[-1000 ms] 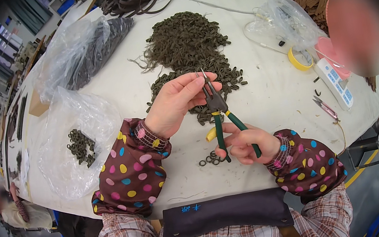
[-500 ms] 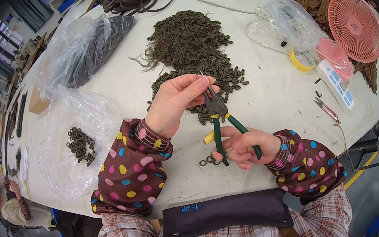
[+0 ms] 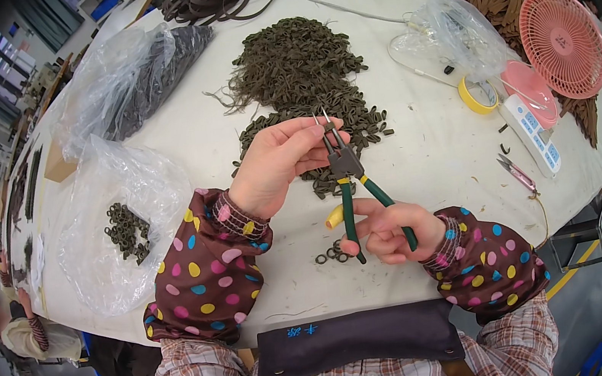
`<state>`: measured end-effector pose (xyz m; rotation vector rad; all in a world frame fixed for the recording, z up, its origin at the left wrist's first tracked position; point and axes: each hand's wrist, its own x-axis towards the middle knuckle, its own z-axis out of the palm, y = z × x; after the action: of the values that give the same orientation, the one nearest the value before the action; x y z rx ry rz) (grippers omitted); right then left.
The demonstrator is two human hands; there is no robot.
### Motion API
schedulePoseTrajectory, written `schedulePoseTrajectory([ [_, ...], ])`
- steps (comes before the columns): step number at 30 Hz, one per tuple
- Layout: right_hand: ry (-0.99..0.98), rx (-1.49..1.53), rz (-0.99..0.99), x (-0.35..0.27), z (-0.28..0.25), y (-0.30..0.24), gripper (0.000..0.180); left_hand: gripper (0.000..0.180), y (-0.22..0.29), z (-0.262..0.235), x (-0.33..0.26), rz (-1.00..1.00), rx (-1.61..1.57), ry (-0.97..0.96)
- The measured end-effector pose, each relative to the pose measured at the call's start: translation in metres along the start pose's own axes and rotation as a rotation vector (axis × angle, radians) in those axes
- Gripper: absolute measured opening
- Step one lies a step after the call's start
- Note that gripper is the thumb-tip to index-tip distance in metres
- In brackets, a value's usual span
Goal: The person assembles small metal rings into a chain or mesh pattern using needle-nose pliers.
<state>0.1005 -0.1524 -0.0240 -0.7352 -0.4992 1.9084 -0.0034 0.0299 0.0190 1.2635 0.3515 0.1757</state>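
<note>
My right hand (image 3: 407, 231) is wrapped round the green handles of long-nosed pliers (image 3: 346, 163), whose thin jaws point away from me and stand slightly apart. A yellow cover (image 3: 334, 217) sits on one of its fingers. My left hand (image 3: 275, 165) pinches a small dark loop (image 3: 329, 128) at the jaws, thumb against fingers; the fingers partly hide it. Just beyond the hands lies a heap of dark olive loops (image 3: 299, 65). Several small dark rings (image 3: 334, 253) lie on the table below the pliers.
A clear plastic bag (image 3: 87, 256) with a cluster of loops (image 3: 128, 231) lies at left, a fuller bag (image 3: 155, 78) behind it. At right are yellow tape (image 3: 479, 95), a pink fan (image 3: 565, 41), a white power strip (image 3: 530, 134) and thread snips (image 3: 518, 174).
The plier jaws have spread apart, and the dark loop now shows at them by my left fingertips. Both hands have stayed nearly in place.
</note>
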Motion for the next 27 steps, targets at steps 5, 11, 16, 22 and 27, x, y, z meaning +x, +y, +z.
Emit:
schedulePoseTrajectory([
  [5, 0.227, -0.136, -0.095, 0.003, 0.008, 0.006, 0.051, 0.028, -0.006, -0.002, 0.003, -0.02, 0.039, 0.036],
  [11, 0.06, -0.05, -0.022, 0.0, -0.002, 0.0, 0.052, 0.027, 0.001, -0.005, 0.001, -0.027, 0.014, -0.017],
  [16, 0.096, -0.06, -0.025, 0.0, 0.004, 0.001, 0.053, 0.027, -0.003, -0.001, 0.001, 0.047, 0.085, 0.01],
  [22, 0.055, -0.011, -0.015, 0.0, -0.004, 0.001, 0.053, 0.029, -0.002, -0.003, 0.002, 0.055, 0.148, 0.02],
  [27, -0.009, 0.003, -0.007, -0.001, -0.003, 0.0, 0.055, 0.031, -0.001, -0.003, 0.0, 0.021, 0.031, -0.024],
])
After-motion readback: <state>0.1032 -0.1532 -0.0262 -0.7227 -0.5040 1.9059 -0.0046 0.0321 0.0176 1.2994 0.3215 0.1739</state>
